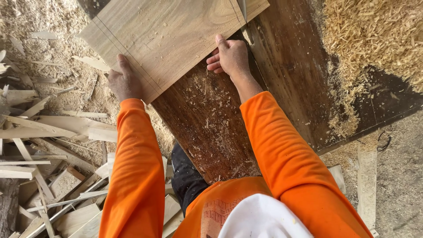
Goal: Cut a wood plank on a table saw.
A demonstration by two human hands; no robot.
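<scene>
- On the dark table (291, 66), a pale board (167, 39) lies flat and slanted, its near edge toward the person and its left corner hanging past the table's edge.
- Thin pencil lines run along the board's left and right edges.
- The left hand (124, 80) sits at the board's near left corner, thumb lying up on the top face; the other fingers are hidden under or behind the edge, so I cannot tell how they are set.
- The right hand (230, 56) presses against the near edge further right, fingers curled close together against the wood, thumb pointing up along the edge.
- A narrow blade (243, 8) rises at the far right part of the board, in line with the right pencil line.
- Fine sawdust dusts the bare table between the hands.
- A heap of shavings (379, 39) covers the table's right side, well apart from the board.
- Offcuts (44, 176) and sawdust litter the floor to the left, below the left arm.
- Both orange sleeves (282, 154) reach forward from the bottom of the view.
</scene>
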